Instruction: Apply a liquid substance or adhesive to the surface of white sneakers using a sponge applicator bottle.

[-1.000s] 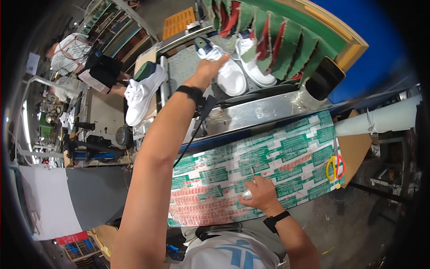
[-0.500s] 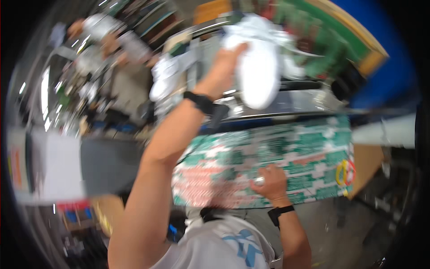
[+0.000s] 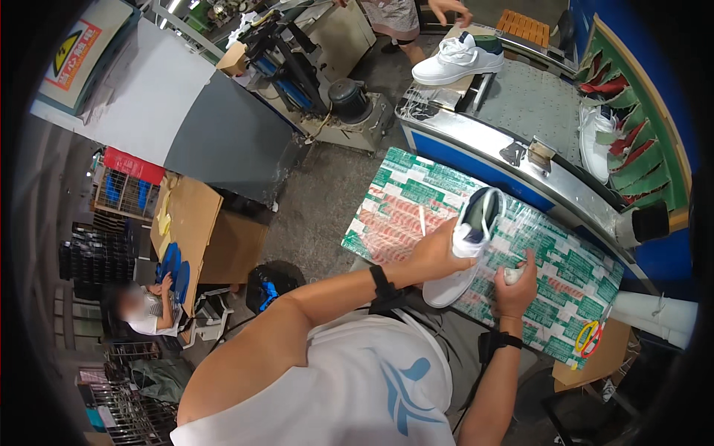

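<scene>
My left hand [image 3: 433,251] is closed around a white sneaker [image 3: 448,288] with a dark lining. The shoe is tilted above the patterned worktop [image 3: 387,223], its opening away from me and its toe toward my body. Just right of the shoe, my right hand [image 3: 519,292] is closed on a small white wad [image 3: 512,276], whose material I cannot make out. Its index finger sticks out past the wad. Beyond the worktop, one white sneaker [image 3: 454,65] stands at the conveyor's far left end, and another white shoe [image 3: 593,145] is by the hanging strips.
A conveyor [image 3: 529,100] with a metal rim runs behind the worktop into green and red strips [image 3: 632,156]. Yellow and red rings [image 3: 587,338] lie at the worktop's right corner. A co-worker's hand [image 3: 449,10] is near the far sneaker. Another person [image 3: 152,312] sits at left.
My left hand has brought the sneaker from over the conveyor back to the worktop, near my right hand. My view has turned, and the right hand still grips the white wad.
</scene>
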Demonstrator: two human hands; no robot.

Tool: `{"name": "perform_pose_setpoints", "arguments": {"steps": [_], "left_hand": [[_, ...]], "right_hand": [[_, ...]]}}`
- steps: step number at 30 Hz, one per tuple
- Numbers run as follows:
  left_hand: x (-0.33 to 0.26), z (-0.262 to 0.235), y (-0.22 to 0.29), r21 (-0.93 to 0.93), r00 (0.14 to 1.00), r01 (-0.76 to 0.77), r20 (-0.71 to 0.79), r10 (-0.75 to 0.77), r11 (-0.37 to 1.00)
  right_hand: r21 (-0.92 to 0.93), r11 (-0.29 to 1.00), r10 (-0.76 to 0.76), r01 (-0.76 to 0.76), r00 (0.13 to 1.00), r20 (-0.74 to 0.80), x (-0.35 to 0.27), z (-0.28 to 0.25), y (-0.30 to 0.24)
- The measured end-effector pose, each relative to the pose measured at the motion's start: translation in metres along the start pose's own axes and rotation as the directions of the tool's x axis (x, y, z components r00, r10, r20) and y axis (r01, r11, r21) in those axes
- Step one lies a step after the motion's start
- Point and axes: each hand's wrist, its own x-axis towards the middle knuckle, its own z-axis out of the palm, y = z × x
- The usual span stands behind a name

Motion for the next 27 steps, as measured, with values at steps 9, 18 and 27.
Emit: {"name": "perform_pose_setpoints", "arguments": {"steps": [9, 18, 27], "left_hand": [[0.019, -0.047, -0.04, -0.346, 0.967, 0.022, 0.245, 0.068, 0.938], [0.136, -0.154, -0.052, 0.084, 0.913, -0.17, 0.389, 0.124, 0.982], [0.108, -0.072, 0.01, -0.027, 0.84, -0.257, 0.488, 0.237, 0.966]], "right_hand": [[0.421, 0.901, 0.109, -0.105, 0.994, 0.016, -0.042, -0.022, -0.07], [-0.01, 0.909, -0.399, 0.416, 0.878, 0.263, -0.029, -0.028, -0.164], [-0.016, 0.945, -0.303, 0.327, 0.89, 0.34, -0.03, -0.031, -0.177]]}}
